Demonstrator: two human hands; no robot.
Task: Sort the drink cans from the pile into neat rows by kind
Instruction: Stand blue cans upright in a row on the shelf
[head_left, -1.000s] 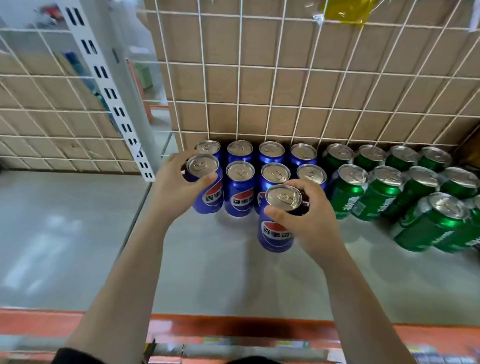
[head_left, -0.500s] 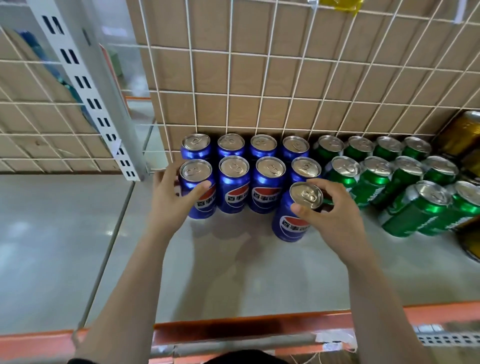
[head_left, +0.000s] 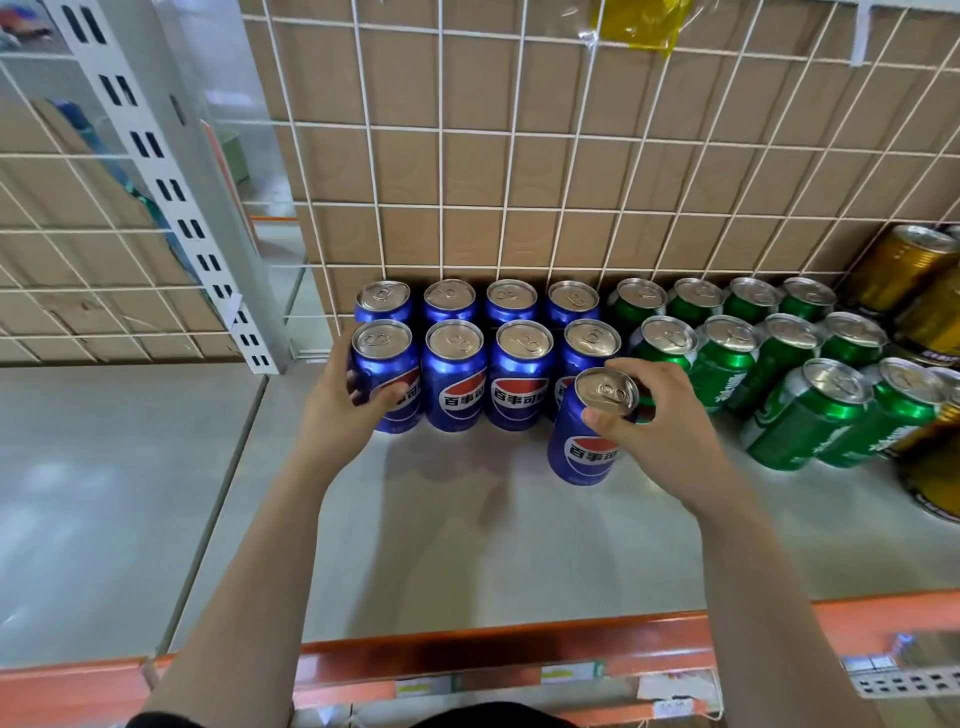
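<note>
Against wire grid (head_left: 441, 131): cola rows (head_left: 452, 364); lone can (head_left: 587, 452) before them.

— Any legible markings?
— On the blue cans (head_left: 521, 366), white characters "百事可" across a red-white-blue globe emblem.
— Others?
— White script on the green cans (head_left: 789, 431), unreadable; shelf-edge labels (head_left: 571, 672) blurred, illegible.

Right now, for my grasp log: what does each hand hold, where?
Left hand: second-row leftmost blue metal can, its side. Right hand: foremost blue metal can, top rim.
</note>
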